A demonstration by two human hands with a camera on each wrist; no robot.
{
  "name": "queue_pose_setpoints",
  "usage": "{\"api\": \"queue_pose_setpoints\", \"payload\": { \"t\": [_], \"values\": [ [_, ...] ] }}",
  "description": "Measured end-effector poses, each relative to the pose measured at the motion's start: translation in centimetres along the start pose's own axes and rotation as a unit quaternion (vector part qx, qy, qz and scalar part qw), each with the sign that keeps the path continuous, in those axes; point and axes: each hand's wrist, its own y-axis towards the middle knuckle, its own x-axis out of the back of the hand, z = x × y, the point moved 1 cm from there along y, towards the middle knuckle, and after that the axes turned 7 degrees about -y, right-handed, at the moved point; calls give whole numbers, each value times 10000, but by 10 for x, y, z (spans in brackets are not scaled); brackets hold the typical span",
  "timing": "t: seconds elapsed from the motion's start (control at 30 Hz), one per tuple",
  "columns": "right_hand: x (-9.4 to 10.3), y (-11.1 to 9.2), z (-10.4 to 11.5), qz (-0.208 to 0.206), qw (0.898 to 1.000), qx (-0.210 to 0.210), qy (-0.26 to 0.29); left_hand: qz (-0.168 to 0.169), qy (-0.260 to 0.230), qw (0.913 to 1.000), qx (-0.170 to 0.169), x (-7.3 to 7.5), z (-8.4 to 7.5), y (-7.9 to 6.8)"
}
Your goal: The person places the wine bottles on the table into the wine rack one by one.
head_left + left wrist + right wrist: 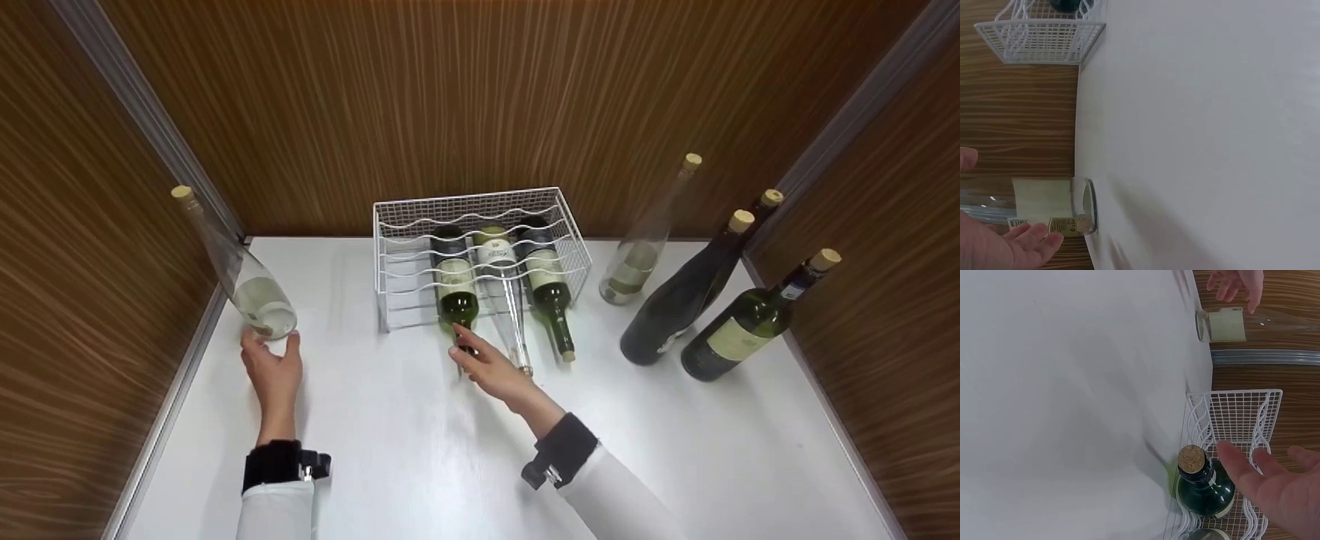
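Note:
On the left side of the white surface stands a clear corked bottle (259, 296) with a pale label. My left hand (274, 367) is at its near side, thumb and fingers spread apart and not closed round it; whether the fingertips touch the glass I cannot tell. A white wire rack (381, 281) at the back holds a green wine bottle (455, 274), a clear bottle (510, 300) and another green bottle (553, 292), all lying with necks toward me. My right hand (491, 371) hovers by the first green bottle's neck, fingers extended, holding nothing, partly hiding that neck.
To the right stand a clear bottle (634, 266), a dark bottle (664, 322) with another dark one behind it, and a green labelled bottle (735, 337), all corked. Wood-grain panels (480, 97) enclose the white table (390, 450) at the back and both sides.

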Motion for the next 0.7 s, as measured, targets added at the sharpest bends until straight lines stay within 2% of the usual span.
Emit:
{"api": "queue_pose_setpoints", "payload": {
  "t": [0.13,0.3,0.7],
  "values": [
    [-4,0,-2,82,10000,51,-11,-290,-51,9995,115,5,-4,13],
    [-6,0,-2,155,9999,33,3,-287,-47,9990,339,10,-11,29],
    [-11,2,1,286,9993,70,250,-141,-31,9998,104,19,-30,63]
  ]
}}
